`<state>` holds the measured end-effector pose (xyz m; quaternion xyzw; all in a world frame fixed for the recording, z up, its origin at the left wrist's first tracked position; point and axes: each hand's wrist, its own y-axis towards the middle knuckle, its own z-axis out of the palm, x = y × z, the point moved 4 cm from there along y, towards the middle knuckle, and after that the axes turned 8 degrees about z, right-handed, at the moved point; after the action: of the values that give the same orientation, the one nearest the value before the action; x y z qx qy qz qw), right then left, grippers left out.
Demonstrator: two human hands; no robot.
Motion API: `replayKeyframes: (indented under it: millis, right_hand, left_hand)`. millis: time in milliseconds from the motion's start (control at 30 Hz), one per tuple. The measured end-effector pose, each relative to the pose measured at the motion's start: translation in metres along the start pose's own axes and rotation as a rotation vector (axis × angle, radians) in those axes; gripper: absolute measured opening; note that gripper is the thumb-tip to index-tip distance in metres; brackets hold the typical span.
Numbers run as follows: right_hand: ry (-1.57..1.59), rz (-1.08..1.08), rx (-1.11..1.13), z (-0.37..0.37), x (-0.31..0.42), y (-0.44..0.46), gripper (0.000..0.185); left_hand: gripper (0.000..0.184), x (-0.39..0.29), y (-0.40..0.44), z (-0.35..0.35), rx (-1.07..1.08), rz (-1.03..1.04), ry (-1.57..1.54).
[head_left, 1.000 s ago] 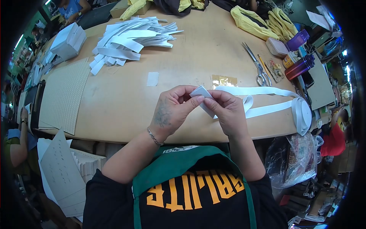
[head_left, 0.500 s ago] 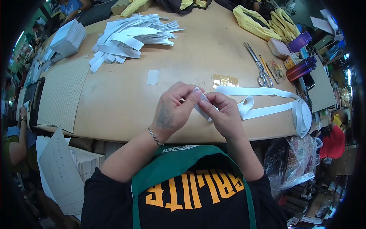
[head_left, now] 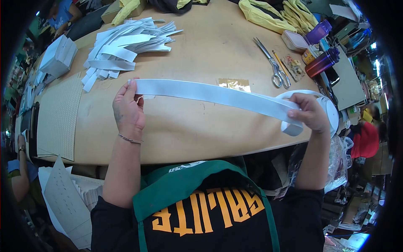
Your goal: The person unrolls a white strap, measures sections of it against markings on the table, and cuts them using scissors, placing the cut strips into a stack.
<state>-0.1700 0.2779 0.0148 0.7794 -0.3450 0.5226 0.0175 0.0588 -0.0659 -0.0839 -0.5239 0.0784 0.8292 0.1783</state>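
Note:
A wide white elastic band stretches across the table between my two hands. My left hand pinches its free end between thumb and fingers. At the other end my right hand is closed on the same band, close to where it curls back. Behind that hand the band runs on to a white roll, partly hidden, at the table's right edge. A small white piece lies mostly hidden beneath the band near my left hand.
A heap of cut white strips lies at the back left beside a white stack. Scissors, a pencil and a purple bottle are at the right. A brown tape piece lies mid-table. Other people are at the left edge.
My hands, close together on the band before, have moved far apart. The left went left with the band's end, the right went right, and the band is now drawn out between them.

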Motion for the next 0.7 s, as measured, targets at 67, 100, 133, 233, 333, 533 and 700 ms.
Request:
replayKeyframes:
  millis: [67, 100, 133, 233, 333, 533, 700]
  right_hand:
    - [0.029, 0.000, -0.036, -0.019, -0.002, -0.010, 0.023]
    - [0.001, -0.012, -0.060, -0.030, -0.003, -0.015, 0.022]
    - [-0.028, -0.025, -0.086, -0.041, -0.004, -0.019, 0.022]
    - [-0.147, 0.140, -0.065, -0.060, -0.006, -0.029, 0.029]
    - [-1.133, 0.114, -0.308, -0.016, -0.002, -0.010, 0.049]
    - [-0.296, -0.974, -0.348, 0.103, 0.155, 0.028, 0.083]
    - [0.268, -0.774, 0.363, 0.118, 0.212, 0.057, 0.026]
  left_hand:
    - [0.014, 0.002, 0.004, -0.005, -0.006, 0.003, -0.008]
    - [0.014, 0.002, 0.009, -0.009, -0.019, 0.002, -0.017]
    - [0.014, 0.001, 0.013, -0.011, -0.031, 0.002, -0.027]
    - [0.013, -0.011, 0.015, -0.009, -0.075, 0.023, -0.042]
    - [0.012, -0.062, -0.008, 0.021, 0.156, 0.370, 0.076]
    - [0.016, -0.170, -0.085, 0.119, 0.862, 1.144, 0.716]
    - [0.019, -0.200, -0.057, 0.129, 0.930, 0.893, 0.455]
